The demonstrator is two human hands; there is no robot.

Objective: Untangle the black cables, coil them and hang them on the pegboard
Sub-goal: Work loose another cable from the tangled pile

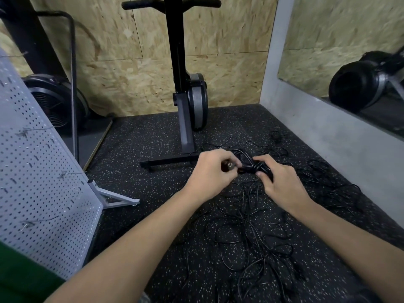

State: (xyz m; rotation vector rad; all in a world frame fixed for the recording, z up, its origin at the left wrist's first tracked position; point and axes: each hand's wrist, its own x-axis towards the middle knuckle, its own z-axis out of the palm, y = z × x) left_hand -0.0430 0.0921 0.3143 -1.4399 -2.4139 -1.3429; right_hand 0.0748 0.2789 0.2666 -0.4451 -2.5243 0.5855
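Note:
A small bundle of black cable (254,167) is held up between my two hands above the floor. My left hand (213,171) grips the cable's plug end (228,166), whose metal tip shows by the thumb. My right hand (282,184) has its fingers curled round the other side of the coiled bundle. Below and to the right, a loose tangle of black cables (258,232) is spread over the speckled black floor. The grey pegboard (39,182) stands tilted at the left, with a few small wire hooks on it.
An upright black exercise machine (185,110) stands just beyond my hands, its base bar (170,161) near my left hand. A fan-like machine (54,103) sits at the back left. A grey wall with a mirror (341,136) runs along the right.

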